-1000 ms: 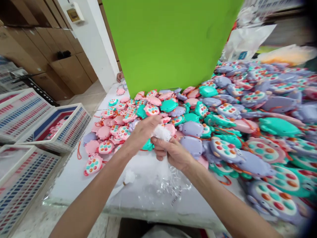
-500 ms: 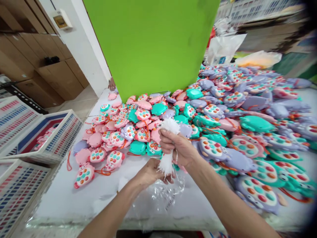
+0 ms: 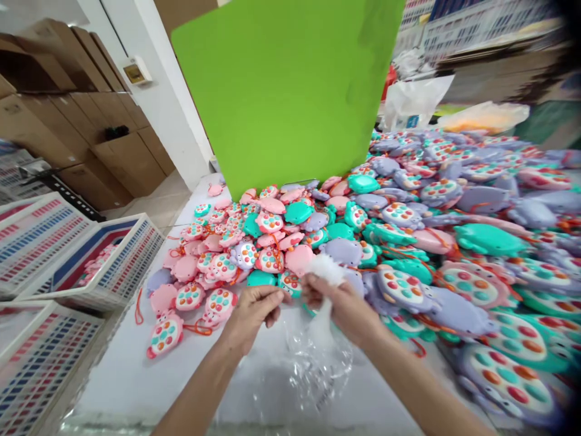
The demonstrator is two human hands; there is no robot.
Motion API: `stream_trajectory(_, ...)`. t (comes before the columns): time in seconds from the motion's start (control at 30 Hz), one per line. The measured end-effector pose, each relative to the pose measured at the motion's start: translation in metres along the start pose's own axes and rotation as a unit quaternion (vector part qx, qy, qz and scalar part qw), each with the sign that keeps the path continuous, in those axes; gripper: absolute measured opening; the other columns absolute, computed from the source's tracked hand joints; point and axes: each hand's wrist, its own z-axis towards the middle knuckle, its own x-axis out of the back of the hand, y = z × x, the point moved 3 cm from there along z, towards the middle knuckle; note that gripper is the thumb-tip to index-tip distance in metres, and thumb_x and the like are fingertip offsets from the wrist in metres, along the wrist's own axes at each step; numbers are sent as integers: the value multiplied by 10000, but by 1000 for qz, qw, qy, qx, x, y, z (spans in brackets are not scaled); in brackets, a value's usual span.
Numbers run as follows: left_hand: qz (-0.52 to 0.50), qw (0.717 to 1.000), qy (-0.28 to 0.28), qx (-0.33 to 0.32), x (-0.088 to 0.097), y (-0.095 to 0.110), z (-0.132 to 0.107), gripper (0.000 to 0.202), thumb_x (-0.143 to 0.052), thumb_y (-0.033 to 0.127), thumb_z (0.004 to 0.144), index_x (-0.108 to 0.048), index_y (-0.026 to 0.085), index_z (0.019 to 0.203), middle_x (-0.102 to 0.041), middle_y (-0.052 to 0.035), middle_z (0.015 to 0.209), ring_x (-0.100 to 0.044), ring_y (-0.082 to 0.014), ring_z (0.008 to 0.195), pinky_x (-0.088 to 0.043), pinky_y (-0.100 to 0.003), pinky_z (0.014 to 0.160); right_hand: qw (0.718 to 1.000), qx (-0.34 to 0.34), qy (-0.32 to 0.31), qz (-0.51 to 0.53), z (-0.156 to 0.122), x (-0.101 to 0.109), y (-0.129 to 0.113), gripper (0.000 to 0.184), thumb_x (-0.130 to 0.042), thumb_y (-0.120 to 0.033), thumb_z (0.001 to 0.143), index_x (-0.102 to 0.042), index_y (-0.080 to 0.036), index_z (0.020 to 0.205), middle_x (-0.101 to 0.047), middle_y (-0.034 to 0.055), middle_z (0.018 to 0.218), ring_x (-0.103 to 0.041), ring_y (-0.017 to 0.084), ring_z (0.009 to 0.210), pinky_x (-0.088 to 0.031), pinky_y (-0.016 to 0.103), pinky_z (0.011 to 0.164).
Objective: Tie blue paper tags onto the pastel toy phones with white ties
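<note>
White table [image 3: 118, 387], toys [image 3: 402, 284] heaped. Right hand [image 3: 342, 306] clenched round white bundle [image 3: 327, 269]; left hand [image 3: 254, 312] pinched, can't tell on what. Slack grip could spill bundle.

No legible lettering or numbers.

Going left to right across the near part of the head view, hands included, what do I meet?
Near crate, front pink toy, left hand, right hand, front purple toy.
</note>
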Motion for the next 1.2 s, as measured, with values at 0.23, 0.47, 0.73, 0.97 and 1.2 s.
stream_trajectory(0.23, 6, 989, 113, -90, 5, 7, 5, 129, -613, 279, 692, -691, 181, 722, -634, -64, 891, -448, -208, 1053, -349, -291, 845, 998, 43, -18, 38, -6, -30, 49, 221, -600, -383, 744, -611, -207, 877, -652, 28, 758, -588, 195, 721, -419, 325, 678)
stream_trajectory(0.47, -149, 987, 53, -39, -10, -4, 1, 221, -646, 340, 667, -588, 137, 601, -477, 35, 467, -432, -92, 394, -343, -226, 407, 998, 38, -42, -3, -9, -39, 51, 243, -594, -368, 757, -531, -171, 629, -488, -42, 531, -440, 102, 513, -335, 238, 523)
stream_trajectory(0.73, -180, 981, 50, -46, -11, -1, -2, 192, -659, 299, 665, -602, 129, 595, -490, 28, 494, -451, -91, 460, -368, -218, 448, 996, -41, -26, 73, -6, -41, 47, 258, -702, -371, 641, -560, -163, 697, -461, -48, 574, -382, 74, 502, -293, 208, 461)
stream_trajectory(0.97, -209, 975, 65, -39, -5, 0, 1, 160, -692, 283, 627, -638, 133, 622, -568, 0, 570, -507, -106, 551, -420, -245, 572, 995, -57, -53, 59, -4, -41, 43, 245, -716, -339, 632, -550, -160, 657, -438, -57, 552, -337, 60, 480, -284, 211, 462)
stream_trajectory(1.2, -8, 974, 172, -145, 14, 35, -8, 385, -423, 463, 822, -597, 198, 1039, -588, -84, 1111, -497, -219, 1055, -381, -327, 855, 985, 9, -147, -91, -6, -40, 34, 228, -547, -365, 793, -533, -160, 694, -538, -9, 601, -481, 119, 574, -357, 265, 574)
